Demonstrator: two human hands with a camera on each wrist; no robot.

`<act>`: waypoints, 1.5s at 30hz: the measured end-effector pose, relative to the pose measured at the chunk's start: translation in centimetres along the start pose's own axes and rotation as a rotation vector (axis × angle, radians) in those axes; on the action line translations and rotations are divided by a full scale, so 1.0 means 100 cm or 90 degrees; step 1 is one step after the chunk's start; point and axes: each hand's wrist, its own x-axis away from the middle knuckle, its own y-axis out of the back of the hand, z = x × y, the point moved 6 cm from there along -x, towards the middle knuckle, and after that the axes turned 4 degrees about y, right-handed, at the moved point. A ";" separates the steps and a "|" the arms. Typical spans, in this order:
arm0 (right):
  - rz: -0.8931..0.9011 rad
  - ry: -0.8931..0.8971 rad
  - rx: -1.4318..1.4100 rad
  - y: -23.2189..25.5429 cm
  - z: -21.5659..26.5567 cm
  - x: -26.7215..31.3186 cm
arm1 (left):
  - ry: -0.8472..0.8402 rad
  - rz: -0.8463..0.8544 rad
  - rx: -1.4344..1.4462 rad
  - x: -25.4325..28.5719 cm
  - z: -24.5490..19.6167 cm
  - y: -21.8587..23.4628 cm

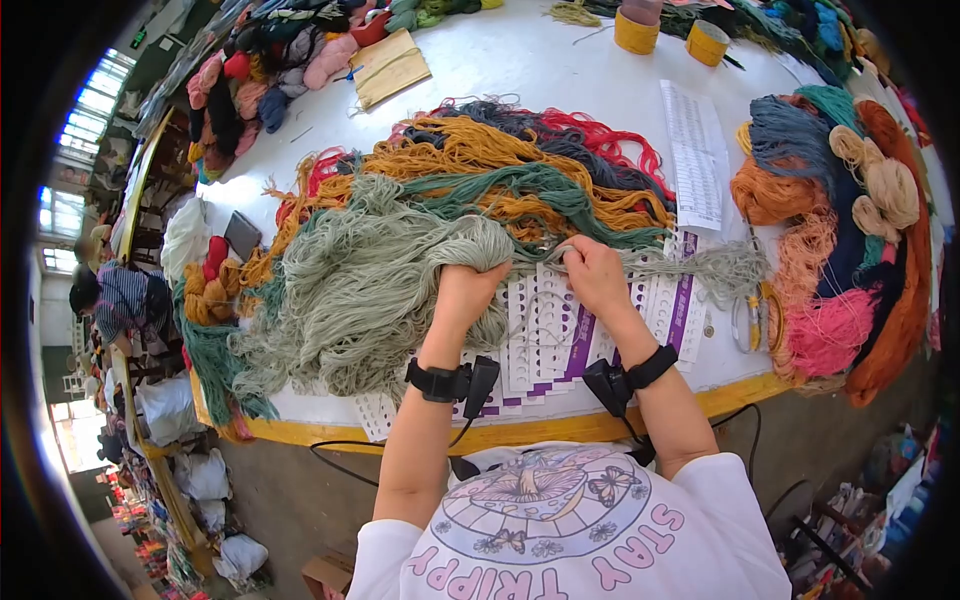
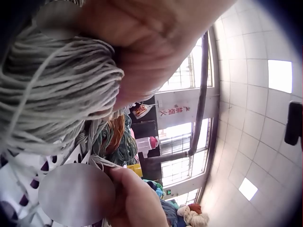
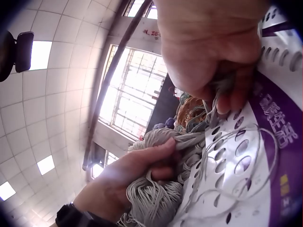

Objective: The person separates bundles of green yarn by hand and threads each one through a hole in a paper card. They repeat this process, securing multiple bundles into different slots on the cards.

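Observation:
A large heap of pale grey-green yarn [image 1: 350,290] lies on the table in front of the person. The left hand [image 1: 468,290] grips a thick hank of it near the heap's right end, fingers curled round the strands. To its right, the right hand [image 1: 597,278] pinches a thinner length of the same yarn, whose loose end [image 1: 728,272] trails off to the right. In the right wrist view, strands pass through the curled fingers of the right hand [image 3: 213,61]. Beneath both hands lie white punched cards [image 3: 236,165] with purple bands, a loose strand looping over them.
Orange, green, navy and red yarn [image 1: 490,150] is piled behind the heap. More skeins [image 1: 830,230] fill the right side, with scissors [image 1: 772,315] beside them. A printed sheet [image 1: 693,155], a cardboard piece [image 1: 390,68] and tape rolls [image 1: 707,43] lie farther back. The table's yellow edge [image 1: 730,402] runs in front.

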 end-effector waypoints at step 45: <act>-0.048 0.229 0.095 0.000 0.026 0.003 | -0.305 0.031 -0.399 0.001 -0.008 -0.022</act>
